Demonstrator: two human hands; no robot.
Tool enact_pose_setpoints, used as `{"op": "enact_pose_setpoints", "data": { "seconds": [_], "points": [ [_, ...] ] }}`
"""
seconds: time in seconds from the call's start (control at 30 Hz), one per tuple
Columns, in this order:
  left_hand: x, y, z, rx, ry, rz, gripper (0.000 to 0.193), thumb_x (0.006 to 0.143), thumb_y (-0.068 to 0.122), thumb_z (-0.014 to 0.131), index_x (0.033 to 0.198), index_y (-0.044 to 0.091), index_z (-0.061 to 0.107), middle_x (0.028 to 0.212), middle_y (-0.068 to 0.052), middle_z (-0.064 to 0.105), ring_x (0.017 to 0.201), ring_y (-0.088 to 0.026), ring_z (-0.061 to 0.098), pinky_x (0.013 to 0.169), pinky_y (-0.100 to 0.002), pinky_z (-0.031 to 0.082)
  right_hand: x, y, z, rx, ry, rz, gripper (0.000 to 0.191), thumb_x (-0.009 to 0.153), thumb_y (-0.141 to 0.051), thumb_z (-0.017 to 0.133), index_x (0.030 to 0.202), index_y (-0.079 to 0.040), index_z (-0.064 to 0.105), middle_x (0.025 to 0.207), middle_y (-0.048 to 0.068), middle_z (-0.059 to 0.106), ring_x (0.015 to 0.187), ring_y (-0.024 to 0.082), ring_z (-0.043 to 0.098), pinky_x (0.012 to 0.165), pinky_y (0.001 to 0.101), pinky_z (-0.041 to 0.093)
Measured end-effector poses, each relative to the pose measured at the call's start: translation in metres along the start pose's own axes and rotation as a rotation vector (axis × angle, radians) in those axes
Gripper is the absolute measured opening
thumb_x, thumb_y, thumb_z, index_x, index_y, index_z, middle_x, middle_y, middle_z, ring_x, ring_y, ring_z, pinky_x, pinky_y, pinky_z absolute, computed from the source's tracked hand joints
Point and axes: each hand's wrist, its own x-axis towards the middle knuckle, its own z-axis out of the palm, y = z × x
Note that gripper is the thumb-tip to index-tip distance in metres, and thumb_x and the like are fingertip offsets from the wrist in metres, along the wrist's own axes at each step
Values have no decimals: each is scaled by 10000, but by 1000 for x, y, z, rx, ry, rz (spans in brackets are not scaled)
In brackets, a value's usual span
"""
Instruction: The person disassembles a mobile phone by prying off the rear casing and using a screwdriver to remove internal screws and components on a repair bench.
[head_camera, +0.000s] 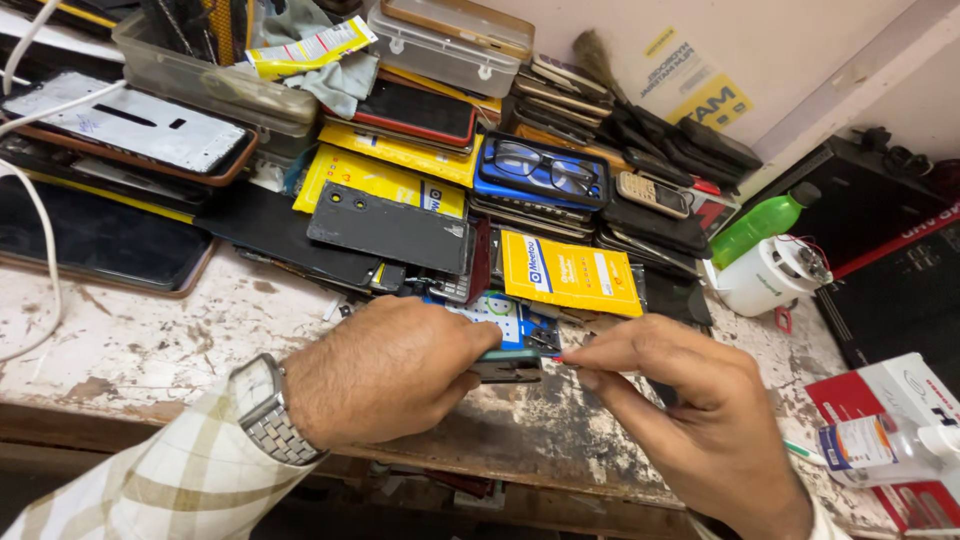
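Hands at an opened phone (510, 345), near the workbench (150, 340) front edge.
Left hand (385, 370) clamps its side; right hand (680, 385) fingertips are pinched together at its corner.

Scuffed wooden bench (150, 340), metal watch strap (275, 432), seemingly glossy plastic packet (570, 272)

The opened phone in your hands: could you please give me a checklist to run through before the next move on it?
1. Left hand grips the small opened phone with exposed circuit board: ok.
2. Right hand fingertips meet the phone's right edge: ok.
3. Any tool pinched in the right hand: cannot tell.
4. Phone supported over the worn white wooden bench: ok.
5. Clutter close behind, yellow flat packet nearly touching: not ok.
6. White plastic bottle lying apart from the hands: ok.
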Motion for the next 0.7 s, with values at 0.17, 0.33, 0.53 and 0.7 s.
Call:
{"op": "enact_pose_setpoints", "data": {
  "seconds": [0.17, 0.33, 0.53, 0.7],
  "points": [
    [1, -1, 1, 51, -52, 11, 160, 838, 164, 659, 955, 58, 638, 787, -166, 708, 790, -392, 703, 682, -533, 553, 3, 7, 12, 11, 0, 45, 209, 795, 54, 746, 990, -11, 788, 891, 73, 785, 824, 149, 772, 740, 269, 597],
    [-1, -4, 2, 76, -134, -28, 176, 822, 133, 655, 976, 51, 636, 768, -185, 703, 774, -397, 710, 675, -525, 566, 6, 11, 20, -20, -4, 22, 199, 783, 39, 764, 973, -14, 789, 867, 64, 779, 800, 152, 765, 730, 268, 588],
    [-2, -8, 5, 136, -225, -24, 197, 751, 87, 673, 944, 46, 679, 771, -198, 701, 771, -402, 715, 678, -529, 575, -3, 11, 38, -181, -23, -89, 209, 802, 24, 758, 1003, -30, 754, 860, 72, 724, 784, 178, 741, 696, 292, 574],
    [0, -10, 8, 242, -422, -27, 156, 764, 111, 685, 882, 9, 699, 794, -230, 698, 785, -404, 721, 709, -514, 585, -19, 21, 66, -330, 52, -216, 198, 802, 30, 765, 986, -14, 706, 875, 96, 691, 810, 246, 706, 727, 353, 572]
  ]
}}
